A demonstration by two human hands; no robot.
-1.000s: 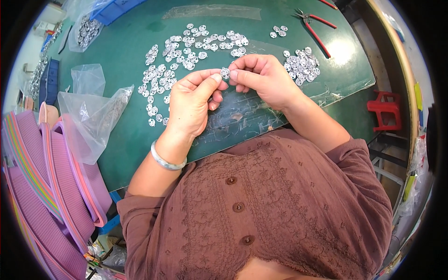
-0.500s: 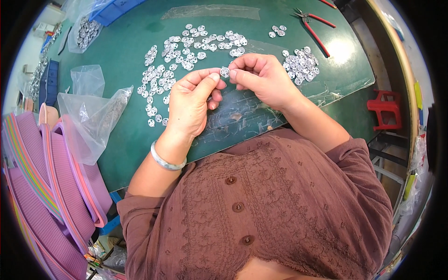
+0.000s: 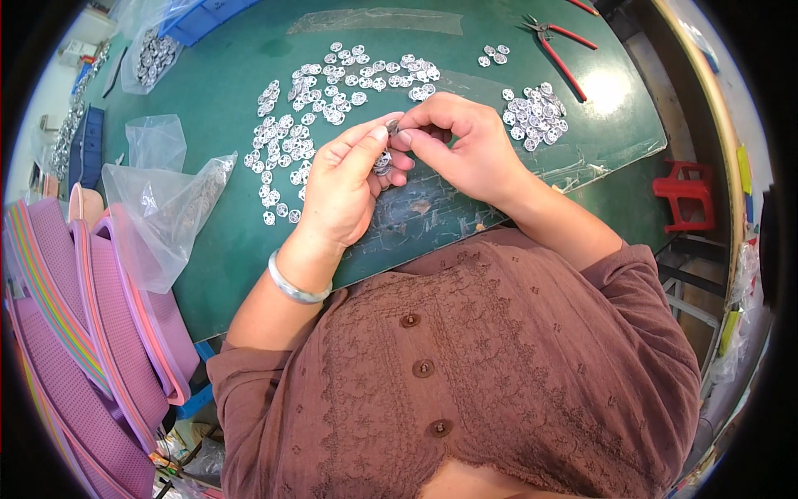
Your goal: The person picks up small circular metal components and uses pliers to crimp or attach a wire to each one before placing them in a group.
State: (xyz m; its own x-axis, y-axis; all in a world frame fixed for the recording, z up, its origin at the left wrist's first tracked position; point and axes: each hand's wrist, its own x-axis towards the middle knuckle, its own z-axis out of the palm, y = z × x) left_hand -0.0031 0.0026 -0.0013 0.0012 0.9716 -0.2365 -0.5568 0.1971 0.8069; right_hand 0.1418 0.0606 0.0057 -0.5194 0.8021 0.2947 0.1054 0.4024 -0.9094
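Between the fingertips of both hands is a small round metal disc (image 3: 393,127) with a cut-out pattern. My left hand (image 3: 345,170) is closed, its thumb and forefinger pinching the disc from the left. More discs (image 3: 382,161) lie in the curl of its lower fingers. From the right, my right hand (image 3: 461,148) is closed with thumb and forefinger at the same disc. Loose silvery discs (image 3: 285,141) are scattered beyond and left of my hands on the green table (image 3: 237,249). A denser pile of discs (image 3: 535,116) lies to the right.
Red-handled pliers (image 3: 564,58) rest at the far right, with a few discs (image 3: 494,56) beside them. Clear plastic bags (image 3: 170,195) lie at the left, near stacked purple perforated baskets (image 3: 108,291). A blue bin (image 3: 204,18) stands at the back left. Right of the table is a red stool (image 3: 686,196).
The disc has tilted from facing up to nearly edge-on and shifted slightly left. My right hand has moved left, closer to my left fingers. The discs in my left fingers now show.
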